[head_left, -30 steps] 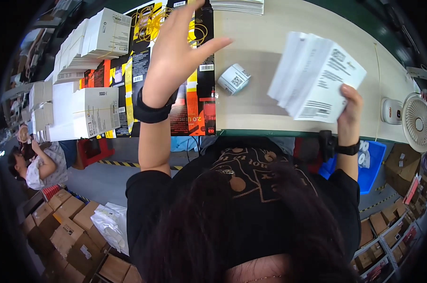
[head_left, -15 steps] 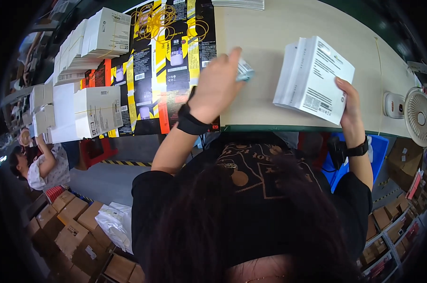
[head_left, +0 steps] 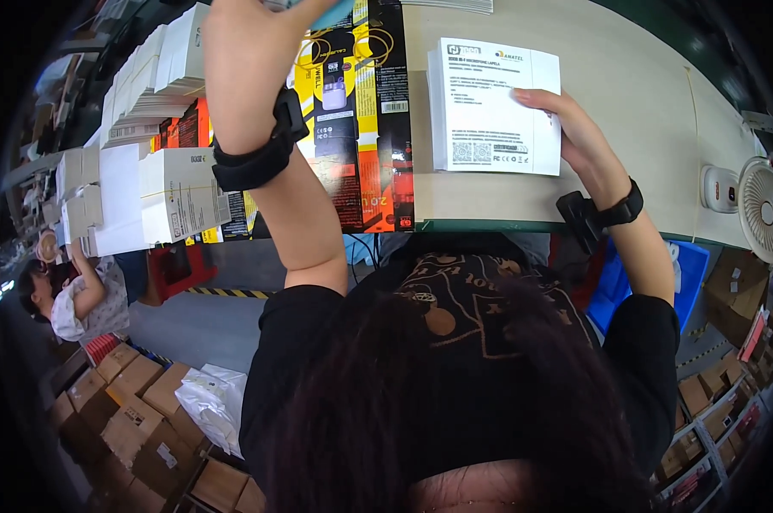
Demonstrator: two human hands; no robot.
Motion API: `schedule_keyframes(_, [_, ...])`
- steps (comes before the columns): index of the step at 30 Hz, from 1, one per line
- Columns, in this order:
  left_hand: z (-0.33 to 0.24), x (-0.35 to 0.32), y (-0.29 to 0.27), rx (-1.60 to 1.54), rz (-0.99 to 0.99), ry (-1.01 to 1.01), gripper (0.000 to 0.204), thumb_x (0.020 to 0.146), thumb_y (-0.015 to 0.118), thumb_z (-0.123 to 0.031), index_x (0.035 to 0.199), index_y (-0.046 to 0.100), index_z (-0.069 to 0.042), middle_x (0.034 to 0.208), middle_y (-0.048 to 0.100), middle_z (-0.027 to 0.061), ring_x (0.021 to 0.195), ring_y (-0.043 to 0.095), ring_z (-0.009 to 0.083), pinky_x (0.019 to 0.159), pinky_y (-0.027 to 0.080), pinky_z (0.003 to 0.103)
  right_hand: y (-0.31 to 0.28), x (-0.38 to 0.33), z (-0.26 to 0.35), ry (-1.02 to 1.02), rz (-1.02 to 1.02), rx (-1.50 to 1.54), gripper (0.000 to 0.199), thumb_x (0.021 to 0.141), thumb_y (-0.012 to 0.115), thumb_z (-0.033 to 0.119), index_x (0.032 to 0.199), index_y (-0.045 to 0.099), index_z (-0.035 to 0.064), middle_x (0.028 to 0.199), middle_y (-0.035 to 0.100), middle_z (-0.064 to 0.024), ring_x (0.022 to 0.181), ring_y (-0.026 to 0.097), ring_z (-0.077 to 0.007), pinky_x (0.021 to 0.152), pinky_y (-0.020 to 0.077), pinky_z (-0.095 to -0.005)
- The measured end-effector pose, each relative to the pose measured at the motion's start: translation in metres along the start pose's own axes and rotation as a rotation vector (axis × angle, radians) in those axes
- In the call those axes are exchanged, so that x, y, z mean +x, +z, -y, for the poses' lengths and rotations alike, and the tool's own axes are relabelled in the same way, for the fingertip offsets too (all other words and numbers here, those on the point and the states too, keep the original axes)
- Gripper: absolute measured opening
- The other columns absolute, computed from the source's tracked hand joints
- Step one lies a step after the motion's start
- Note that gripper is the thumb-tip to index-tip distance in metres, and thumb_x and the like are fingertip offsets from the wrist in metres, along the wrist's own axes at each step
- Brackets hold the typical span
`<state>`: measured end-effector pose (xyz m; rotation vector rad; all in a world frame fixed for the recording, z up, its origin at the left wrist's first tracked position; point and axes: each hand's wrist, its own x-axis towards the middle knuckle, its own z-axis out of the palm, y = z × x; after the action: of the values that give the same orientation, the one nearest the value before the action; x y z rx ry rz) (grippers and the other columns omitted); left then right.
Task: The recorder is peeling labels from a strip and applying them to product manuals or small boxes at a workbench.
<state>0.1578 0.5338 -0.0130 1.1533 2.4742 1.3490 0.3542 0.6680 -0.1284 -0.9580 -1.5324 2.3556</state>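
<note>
My right hand grips a stack of flat white printed card pieces by its right edge, thumb on the top face. The stack is held over the table, its printed face toward me. At the upper left, my left hand reaches across the table with a small light-blue thing at its thumb; the frame's top edge cuts off part of both. Beneath and beside that hand lie yellow rubber bands on black-and-yellow printed sheets.
Banded stacks of white card pieces stand at the table's left. A white fan and a small white device sit at the right end. Behind me are a blue bin and cardboard boxes. Another person works at far left.
My left hand has moved left and away from me with the light-blue thing, over the rubber bands. The stack in my right hand has shifted left and turned more squarely toward me.
</note>
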Motion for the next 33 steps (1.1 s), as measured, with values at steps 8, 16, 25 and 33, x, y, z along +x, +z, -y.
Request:
schedule_keyframes(8, [0.013,0.016,-0.004,-0.173,-0.118,-0.002,0.048,0.067,0.064,0.001,0.11,0.044,0.001,0.083,0.059,0.0095,0.078,0.057,0.0146,0.07,0.045,0.024,0.001,0.016,-0.014,-0.079,-0.004,-0.234,0.067,0.077,0.059,0.032,0.123,0.032,-0.0093,0.11,0.052,-0.02,0.096,0.057,-0.0249,0.078,0.0476,-0.0292])
schedule_keyframes(16, [0.009,0.016,-0.001,-0.166,-0.047,0.074,0.05,0.067,0.064,0.001,0.112,0.043,0.001,0.082,0.058,0.0089,0.079,0.056,0.0142,0.071,0.045,0.024,-0.008,0.005,0.006,-0.125,-0.226,-1.077,0.083,0.075,0.053,0.054,0.129,0.027,-0.0037,0.099,0.056,-0.0226,0.085,0.059,-0.0258,0.072,0.0465,-0.0303])
schedule_keyframes(25, [0.009,-0.004,0.012,-0.433,0.391,0.186,0.063,0.065,0.067,0.0,0.12,0.036,0.0,0.095,0.056,0.0094,0.091,0.054,0.0145,0.077,0.044,0.025,-0.001,-0.025,0.071,-0.57,-0.15,-0.878,0.068,0.083,0.042,0.05,0.127,0.033,-0.0007,0.11,0.053,-0.0183,0.088,0.056,-0.0235,0.077,0.0429,-0.0309])
schedule_keyframes(33, [0.029,-0.067,0.024,-0.454,0.383,0.286,0.072,0.056,0.072,0.005,0.118,0.036,-0.002,0.104,0.055,0.0121,0.096,0.054,0.0176,0.082,0.046,0.028,0.06,-0.03,0.034,-0.557,0.34,-0.438,0.046,0.078,0.056,0.011,0.12,0.042,0.0,0.113,0.051,-0.0126,0.102,0.051,-0.0173,0.086,0.0397,-0.0292])
